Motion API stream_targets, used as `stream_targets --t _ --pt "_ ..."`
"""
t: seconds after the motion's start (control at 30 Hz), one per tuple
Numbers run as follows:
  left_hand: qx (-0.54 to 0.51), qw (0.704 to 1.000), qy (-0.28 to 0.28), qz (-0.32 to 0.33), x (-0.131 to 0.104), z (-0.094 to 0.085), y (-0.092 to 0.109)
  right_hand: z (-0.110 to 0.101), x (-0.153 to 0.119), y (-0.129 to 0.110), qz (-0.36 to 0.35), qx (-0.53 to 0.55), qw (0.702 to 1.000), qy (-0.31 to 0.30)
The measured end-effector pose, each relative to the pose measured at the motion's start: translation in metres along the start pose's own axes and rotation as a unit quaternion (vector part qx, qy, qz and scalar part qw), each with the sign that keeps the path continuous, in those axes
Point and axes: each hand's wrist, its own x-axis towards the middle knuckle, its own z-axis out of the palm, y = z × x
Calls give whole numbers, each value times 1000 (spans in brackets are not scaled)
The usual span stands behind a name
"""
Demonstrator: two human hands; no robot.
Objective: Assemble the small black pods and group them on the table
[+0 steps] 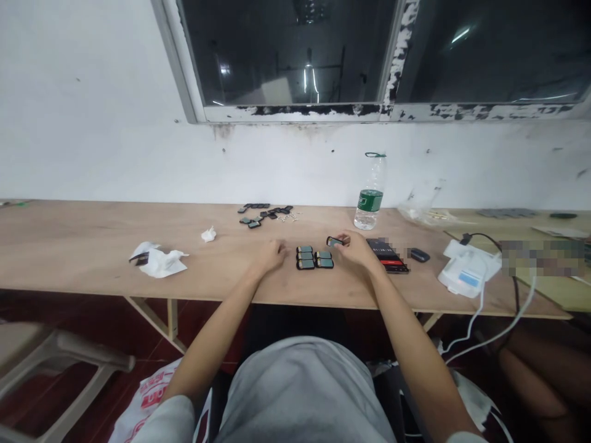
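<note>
My right hand [354, 247] pinches a small black-rimmed rectangular piece [334, 242] with a grey face, tilted just above the table. Below it, several similar pieces [305, 257] lie in two neat columns, the left column longer than the right. My left hand [273, 255] rests to the left of these columns, apart from them, its fingers loosely bent and a little blurred, with nothing visible in them. Farther back, a loose cluster of similar dark pieces [268, 214] lies beside tiny whitish bits [289, 216].
A plastic bottle [370, 200] stands near the wall. Right of my hand lie a phone [388, 255], a black fob-like object [420, 255] and a white box [464, 267] with cables. Crumpled tissues [162, 261] are on the left. Another person's legs show at lower right.
</note>
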Motion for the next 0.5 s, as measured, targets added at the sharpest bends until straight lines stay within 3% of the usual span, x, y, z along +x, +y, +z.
stream_targets --t 0.1,0.27,0.5 --pt "-63 993 14 99 -1 -4 11 3 -4 -18 -42 79 996 8" --pt "-105 968 26 226 -8 -7 30 10 -12 -49 -84 159 982 -63" --pt "-113 942 104 299 -8 -3 27 10 -18 -73 -78 206 974 -53"
